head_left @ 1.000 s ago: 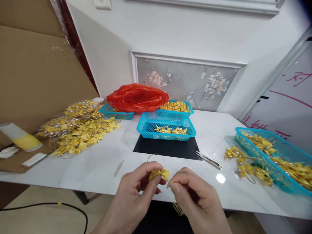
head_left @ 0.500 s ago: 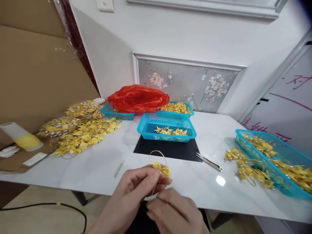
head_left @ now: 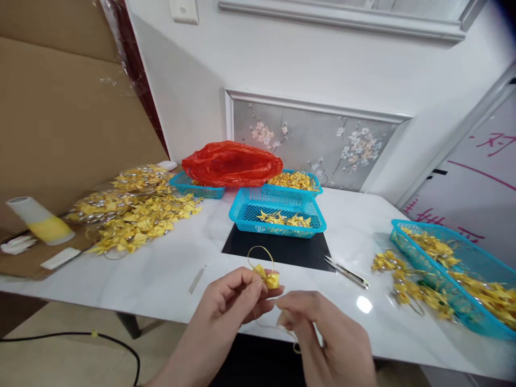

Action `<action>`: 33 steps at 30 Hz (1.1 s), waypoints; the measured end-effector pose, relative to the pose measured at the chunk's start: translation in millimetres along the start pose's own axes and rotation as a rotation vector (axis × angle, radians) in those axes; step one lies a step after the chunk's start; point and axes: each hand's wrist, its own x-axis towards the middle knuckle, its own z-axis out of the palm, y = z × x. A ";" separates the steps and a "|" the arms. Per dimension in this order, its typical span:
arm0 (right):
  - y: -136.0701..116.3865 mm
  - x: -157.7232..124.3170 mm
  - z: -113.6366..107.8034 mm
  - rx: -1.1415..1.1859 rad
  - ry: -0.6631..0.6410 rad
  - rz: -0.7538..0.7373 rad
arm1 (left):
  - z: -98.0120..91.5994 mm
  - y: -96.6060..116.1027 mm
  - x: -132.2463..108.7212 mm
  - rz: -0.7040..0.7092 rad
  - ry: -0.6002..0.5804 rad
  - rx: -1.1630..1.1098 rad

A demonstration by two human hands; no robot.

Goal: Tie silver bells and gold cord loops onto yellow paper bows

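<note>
- The left hand (head_left: 229,309) has its grip pinching a small, shiny yellow fabric bow (head_left: 272,280) between thumb and fingers, above the near edge of the white, marble-patterned worktop (head_left: 161,285).
- A thin gold cord loop (head_left: 261,247) stands up from the bow.
- The right hand (head_left: 332,338) is just beside the left, its fingers curled towards the thumb; blur makes it impossible to tell whether its grip holds the thin, pale strand near it.
- Ahead of the hands, a light-blue, rectangular, perforated plastic basket (head_left: 278,231) contains a few yellow ornaments and partly covers a flat, black, rectangular mat (head_left: 278,250).
- Silver, slender, pointed metal snips (head_left: 347,272) lie near the mat's right corner.
- On the right, loose yellow ornaments with silvery beads (head_left: 403,285) lie beside a larger-looking blue plastic basket (head_left: 484,248) holding more.
- On the left is a heaped pile of yellow fabric ornaments (head_left: 139,223).
- A crumpled, red plastic bag (head_left: 234,164) rests over blue baskets at the back.
</note>
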 end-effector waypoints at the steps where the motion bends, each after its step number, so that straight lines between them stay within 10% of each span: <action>1: 2.7 2.4 4.2 0.040 -0.016 -0.031 | 0.0 -0.8 -0.1 0.016 -0.017 0.022; 20: 18.1 2.2 12.8 -0.513 -0.010 -0.243 | -1.9 -8.3 -3.9 0.044 0.005 0.003; 33: 19.6 5.2 18.0 -0.461 0.000 -0.252 | -3.7 -17.1 -0.7 0.093 0.024 0.115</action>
